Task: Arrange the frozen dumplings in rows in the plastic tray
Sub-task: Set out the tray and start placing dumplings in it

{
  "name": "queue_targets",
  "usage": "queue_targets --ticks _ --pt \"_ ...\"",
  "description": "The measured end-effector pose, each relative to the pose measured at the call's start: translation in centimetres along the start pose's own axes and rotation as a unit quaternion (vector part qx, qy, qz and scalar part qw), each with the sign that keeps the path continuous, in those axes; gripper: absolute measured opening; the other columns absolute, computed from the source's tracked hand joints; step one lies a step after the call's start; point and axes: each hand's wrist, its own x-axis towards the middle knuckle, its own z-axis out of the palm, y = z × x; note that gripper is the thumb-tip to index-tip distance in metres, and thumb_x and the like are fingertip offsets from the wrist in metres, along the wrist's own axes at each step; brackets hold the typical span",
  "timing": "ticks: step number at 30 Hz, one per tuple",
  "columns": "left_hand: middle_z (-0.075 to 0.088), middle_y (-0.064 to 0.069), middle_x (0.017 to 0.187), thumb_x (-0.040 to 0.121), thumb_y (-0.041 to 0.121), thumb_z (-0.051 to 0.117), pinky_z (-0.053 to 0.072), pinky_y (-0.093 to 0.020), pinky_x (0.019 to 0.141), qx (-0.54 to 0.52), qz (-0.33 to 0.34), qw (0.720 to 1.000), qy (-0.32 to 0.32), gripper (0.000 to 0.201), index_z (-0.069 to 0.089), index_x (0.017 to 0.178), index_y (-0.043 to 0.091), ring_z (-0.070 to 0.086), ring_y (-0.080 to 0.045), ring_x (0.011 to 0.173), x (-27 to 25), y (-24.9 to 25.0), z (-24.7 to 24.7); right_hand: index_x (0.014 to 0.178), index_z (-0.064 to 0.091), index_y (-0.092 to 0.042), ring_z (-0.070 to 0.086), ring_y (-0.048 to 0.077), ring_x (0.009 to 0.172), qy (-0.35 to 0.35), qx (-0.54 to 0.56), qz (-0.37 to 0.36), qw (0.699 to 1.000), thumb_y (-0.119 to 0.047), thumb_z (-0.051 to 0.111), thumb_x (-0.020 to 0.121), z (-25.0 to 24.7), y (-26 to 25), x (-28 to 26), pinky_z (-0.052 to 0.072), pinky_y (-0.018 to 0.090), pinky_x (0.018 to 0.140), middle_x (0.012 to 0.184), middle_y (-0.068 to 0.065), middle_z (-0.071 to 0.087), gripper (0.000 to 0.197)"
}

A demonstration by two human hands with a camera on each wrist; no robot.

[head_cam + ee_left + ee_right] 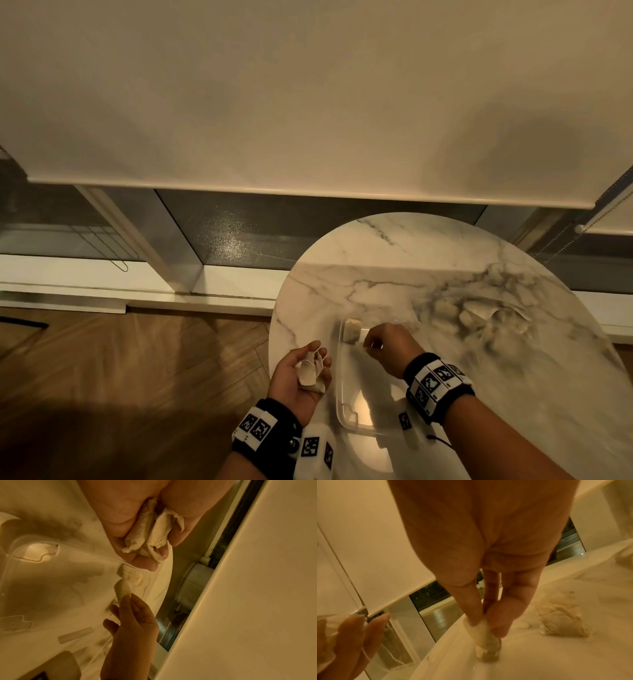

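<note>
A clear plastic tray (339, 394) lies on the round marble table (394, 260). One pale dumpling (351, 329) sits in the tray's far left corner. My right hand (368, 344) hovers over that corner and pinches a second dumpling (122, 589) between thumb and fingertips, right beside the first (134, 578). In the right wrist view the pinched dumpling (479, 628) hangs from the fingertips (500, 628). My left hand (305, 373) is held palm up at the table's left edge, its fingers curled round a few dumplings (150, 534).
A loose pile of dumplings (479, 315) lies on the table to the right of the tray, also in the right wrist view (561, 615). Beyond the table stand a window sill and a lowered roller blind (308, 102). Wooden floor (120, 359) lies to the left.
</note>
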Motion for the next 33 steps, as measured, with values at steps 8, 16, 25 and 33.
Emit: queue_targets --ticks 8,16,25,33 --pt "0.065 -0.012 0.085 0.087 0.014 0.057 0.053 -0.027 0.052 -0.02 0.009 1.0 0.003 0.018 0.066 0.098 0.003 0.061 -0.024 0.071 0.4 0.4 -1.0 0.102 0.073 -0.025 0.065 0.015 0.09 -0.054 -0.041 -0.037 0.997 -0.008 0.064 0.088 0.6 -1.1 3.7 0.051 0.024 0.081 0.1 -0.003 0.069 0.024" --pt "0.065 -0.011 0.083 0.09 0.015 0.056 0.052 -0.026 0.052 -0.035 0.02 0.999 0.009 0.016 0.066 0.096 0.004 0.059 -0.023 0.071 0.3 1.1 -2.1 0.093 0.068 -0.03 0.065 0.022 0.085 0.022 -0.037 -0.017 0.999 -0.021 0.066 0.086 1.2 -0.8 5.6 0.056 0.035 0.08 0.093 -0.002 0.068 0.013" --pt "0.064 -0.011 0.085 0.087 0.016 0.057 0.052 -0.026 0.052 -0.033 0.018 0.999 -0.001 0.017 0.065 0.095 0.004 0.059 -0.023 0.072 0.3 0.5 -2.3 0.097 0.07 -0.018 0.064 0.025 0.09 0.048 -0.021 -0.04 0.998 -0.009 0.065 0.087 1.6 -0.5 6.2 0.052 0.031 0.079 0.095 0.006 0.068 0.014" --pt "0.065 -0.015 0.094 0.096 0.034 0.05 0.053 -0.029 0.054 -0.034 0.017 0.999 -0.036 0.038 0.065 0.111 0.002 0.061 -0.027 0.076 0.1 -0.1 -1.6 0.092 0.069 -0.029 0.061 0.003 0.074 0.131 0.135 -0.033 0.982 -0.034 0.069 0.089 0.1 -2.8 1.2 0.045 0.017 0.061 0.085 -0.014 0.067 0.006"
